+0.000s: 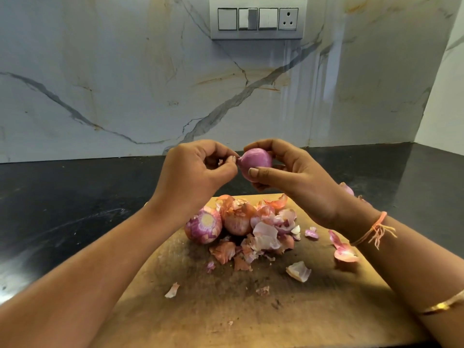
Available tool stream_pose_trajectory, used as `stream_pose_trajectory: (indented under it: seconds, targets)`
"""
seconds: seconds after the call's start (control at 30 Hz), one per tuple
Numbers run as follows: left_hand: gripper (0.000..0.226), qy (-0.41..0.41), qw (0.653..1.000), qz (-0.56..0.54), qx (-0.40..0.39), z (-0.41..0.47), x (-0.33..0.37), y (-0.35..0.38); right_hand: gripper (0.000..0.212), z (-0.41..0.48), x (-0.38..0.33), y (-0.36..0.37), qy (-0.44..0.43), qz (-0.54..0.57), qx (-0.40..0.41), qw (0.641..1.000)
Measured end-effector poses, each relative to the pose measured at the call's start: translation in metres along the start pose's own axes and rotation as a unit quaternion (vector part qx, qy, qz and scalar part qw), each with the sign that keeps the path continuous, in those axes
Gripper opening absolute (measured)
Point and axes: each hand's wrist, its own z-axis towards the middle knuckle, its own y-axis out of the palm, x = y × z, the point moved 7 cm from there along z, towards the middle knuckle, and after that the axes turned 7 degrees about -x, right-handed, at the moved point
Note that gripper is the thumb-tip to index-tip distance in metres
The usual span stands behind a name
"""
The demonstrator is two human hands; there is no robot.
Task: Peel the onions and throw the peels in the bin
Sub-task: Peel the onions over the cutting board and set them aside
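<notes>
My right hand (288,177) holds a smooth purple onion (256,161) in the air above the wooden cutting board (226,310), fingers and thumb curled round it. My left hand (198,172) pinches the onion's pointed tip with thumb and forefinger. On the board below lie an unpeeled onion (204,225) with its cut end facing me, a second onion (237,223) beside it, and a heap of pink and orange peels (266,234). No bin is in view.
Loose peel pieces (298,271) are scattered over the board, one (344,249) near its right edge. The board lies on a black counter (62,209) against a marble wall with a switch panel (257,18). Another onion piece (347,189) sits behind my right wrist.
</notes>
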Motion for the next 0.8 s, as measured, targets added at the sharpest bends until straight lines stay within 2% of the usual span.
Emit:
stream_pose_trajectory:
  seconds: [0.2,0.3,0.47,0.53,0.6,0.7,0.8]
  targets:
    - [0.005,-0.058,0.991,-0.119,0.029,-0.001,-0.009,-0.002,0.038,-0.001,-0.008,0.004,-0.027,-0.027,0.001,0.999]
    - [0.016,-0.091,0.976,-0.197,0.021,-0.001,-0.014,0.002,0.04,-0.001,-0.008,0.005,-0.029,-0.018,-0.002,0.999]
    - [0.014,-0.171,0.903,-0.393,0.019,-0.002,-0.027,0.011,0.036,-0.001,-0.007,0.003,-0.019,0.089,-0.011,0.996]
    - [0.012,-0.186,0.884,-0.428,0.027,-0.003,-0.031,0.01,0.036,-0.002,-0.005,0.002,-0.008,0.157,-0.016,0.987]
    - [0.01,-0.175,0.905,-0.387,0.02,-0.003,-0.031,0.009,0.036,-0.002,-0.002,0.002,0.009,0.215,-0.018,0.976]
    - [0.01,-0.135,0.948,-0.287,0.008,-0.003,-0.026,0.009,0.038,-0.001,0.003,0.0,0.03,0.24,-0.011,0.97]
    - [0.02,-0.11,0.965,-0.24,0.008,-0.002,-0.02,0.007,0.048,-0.002,0.004,-0.001,0.039,0.258,-0.011,0.965]
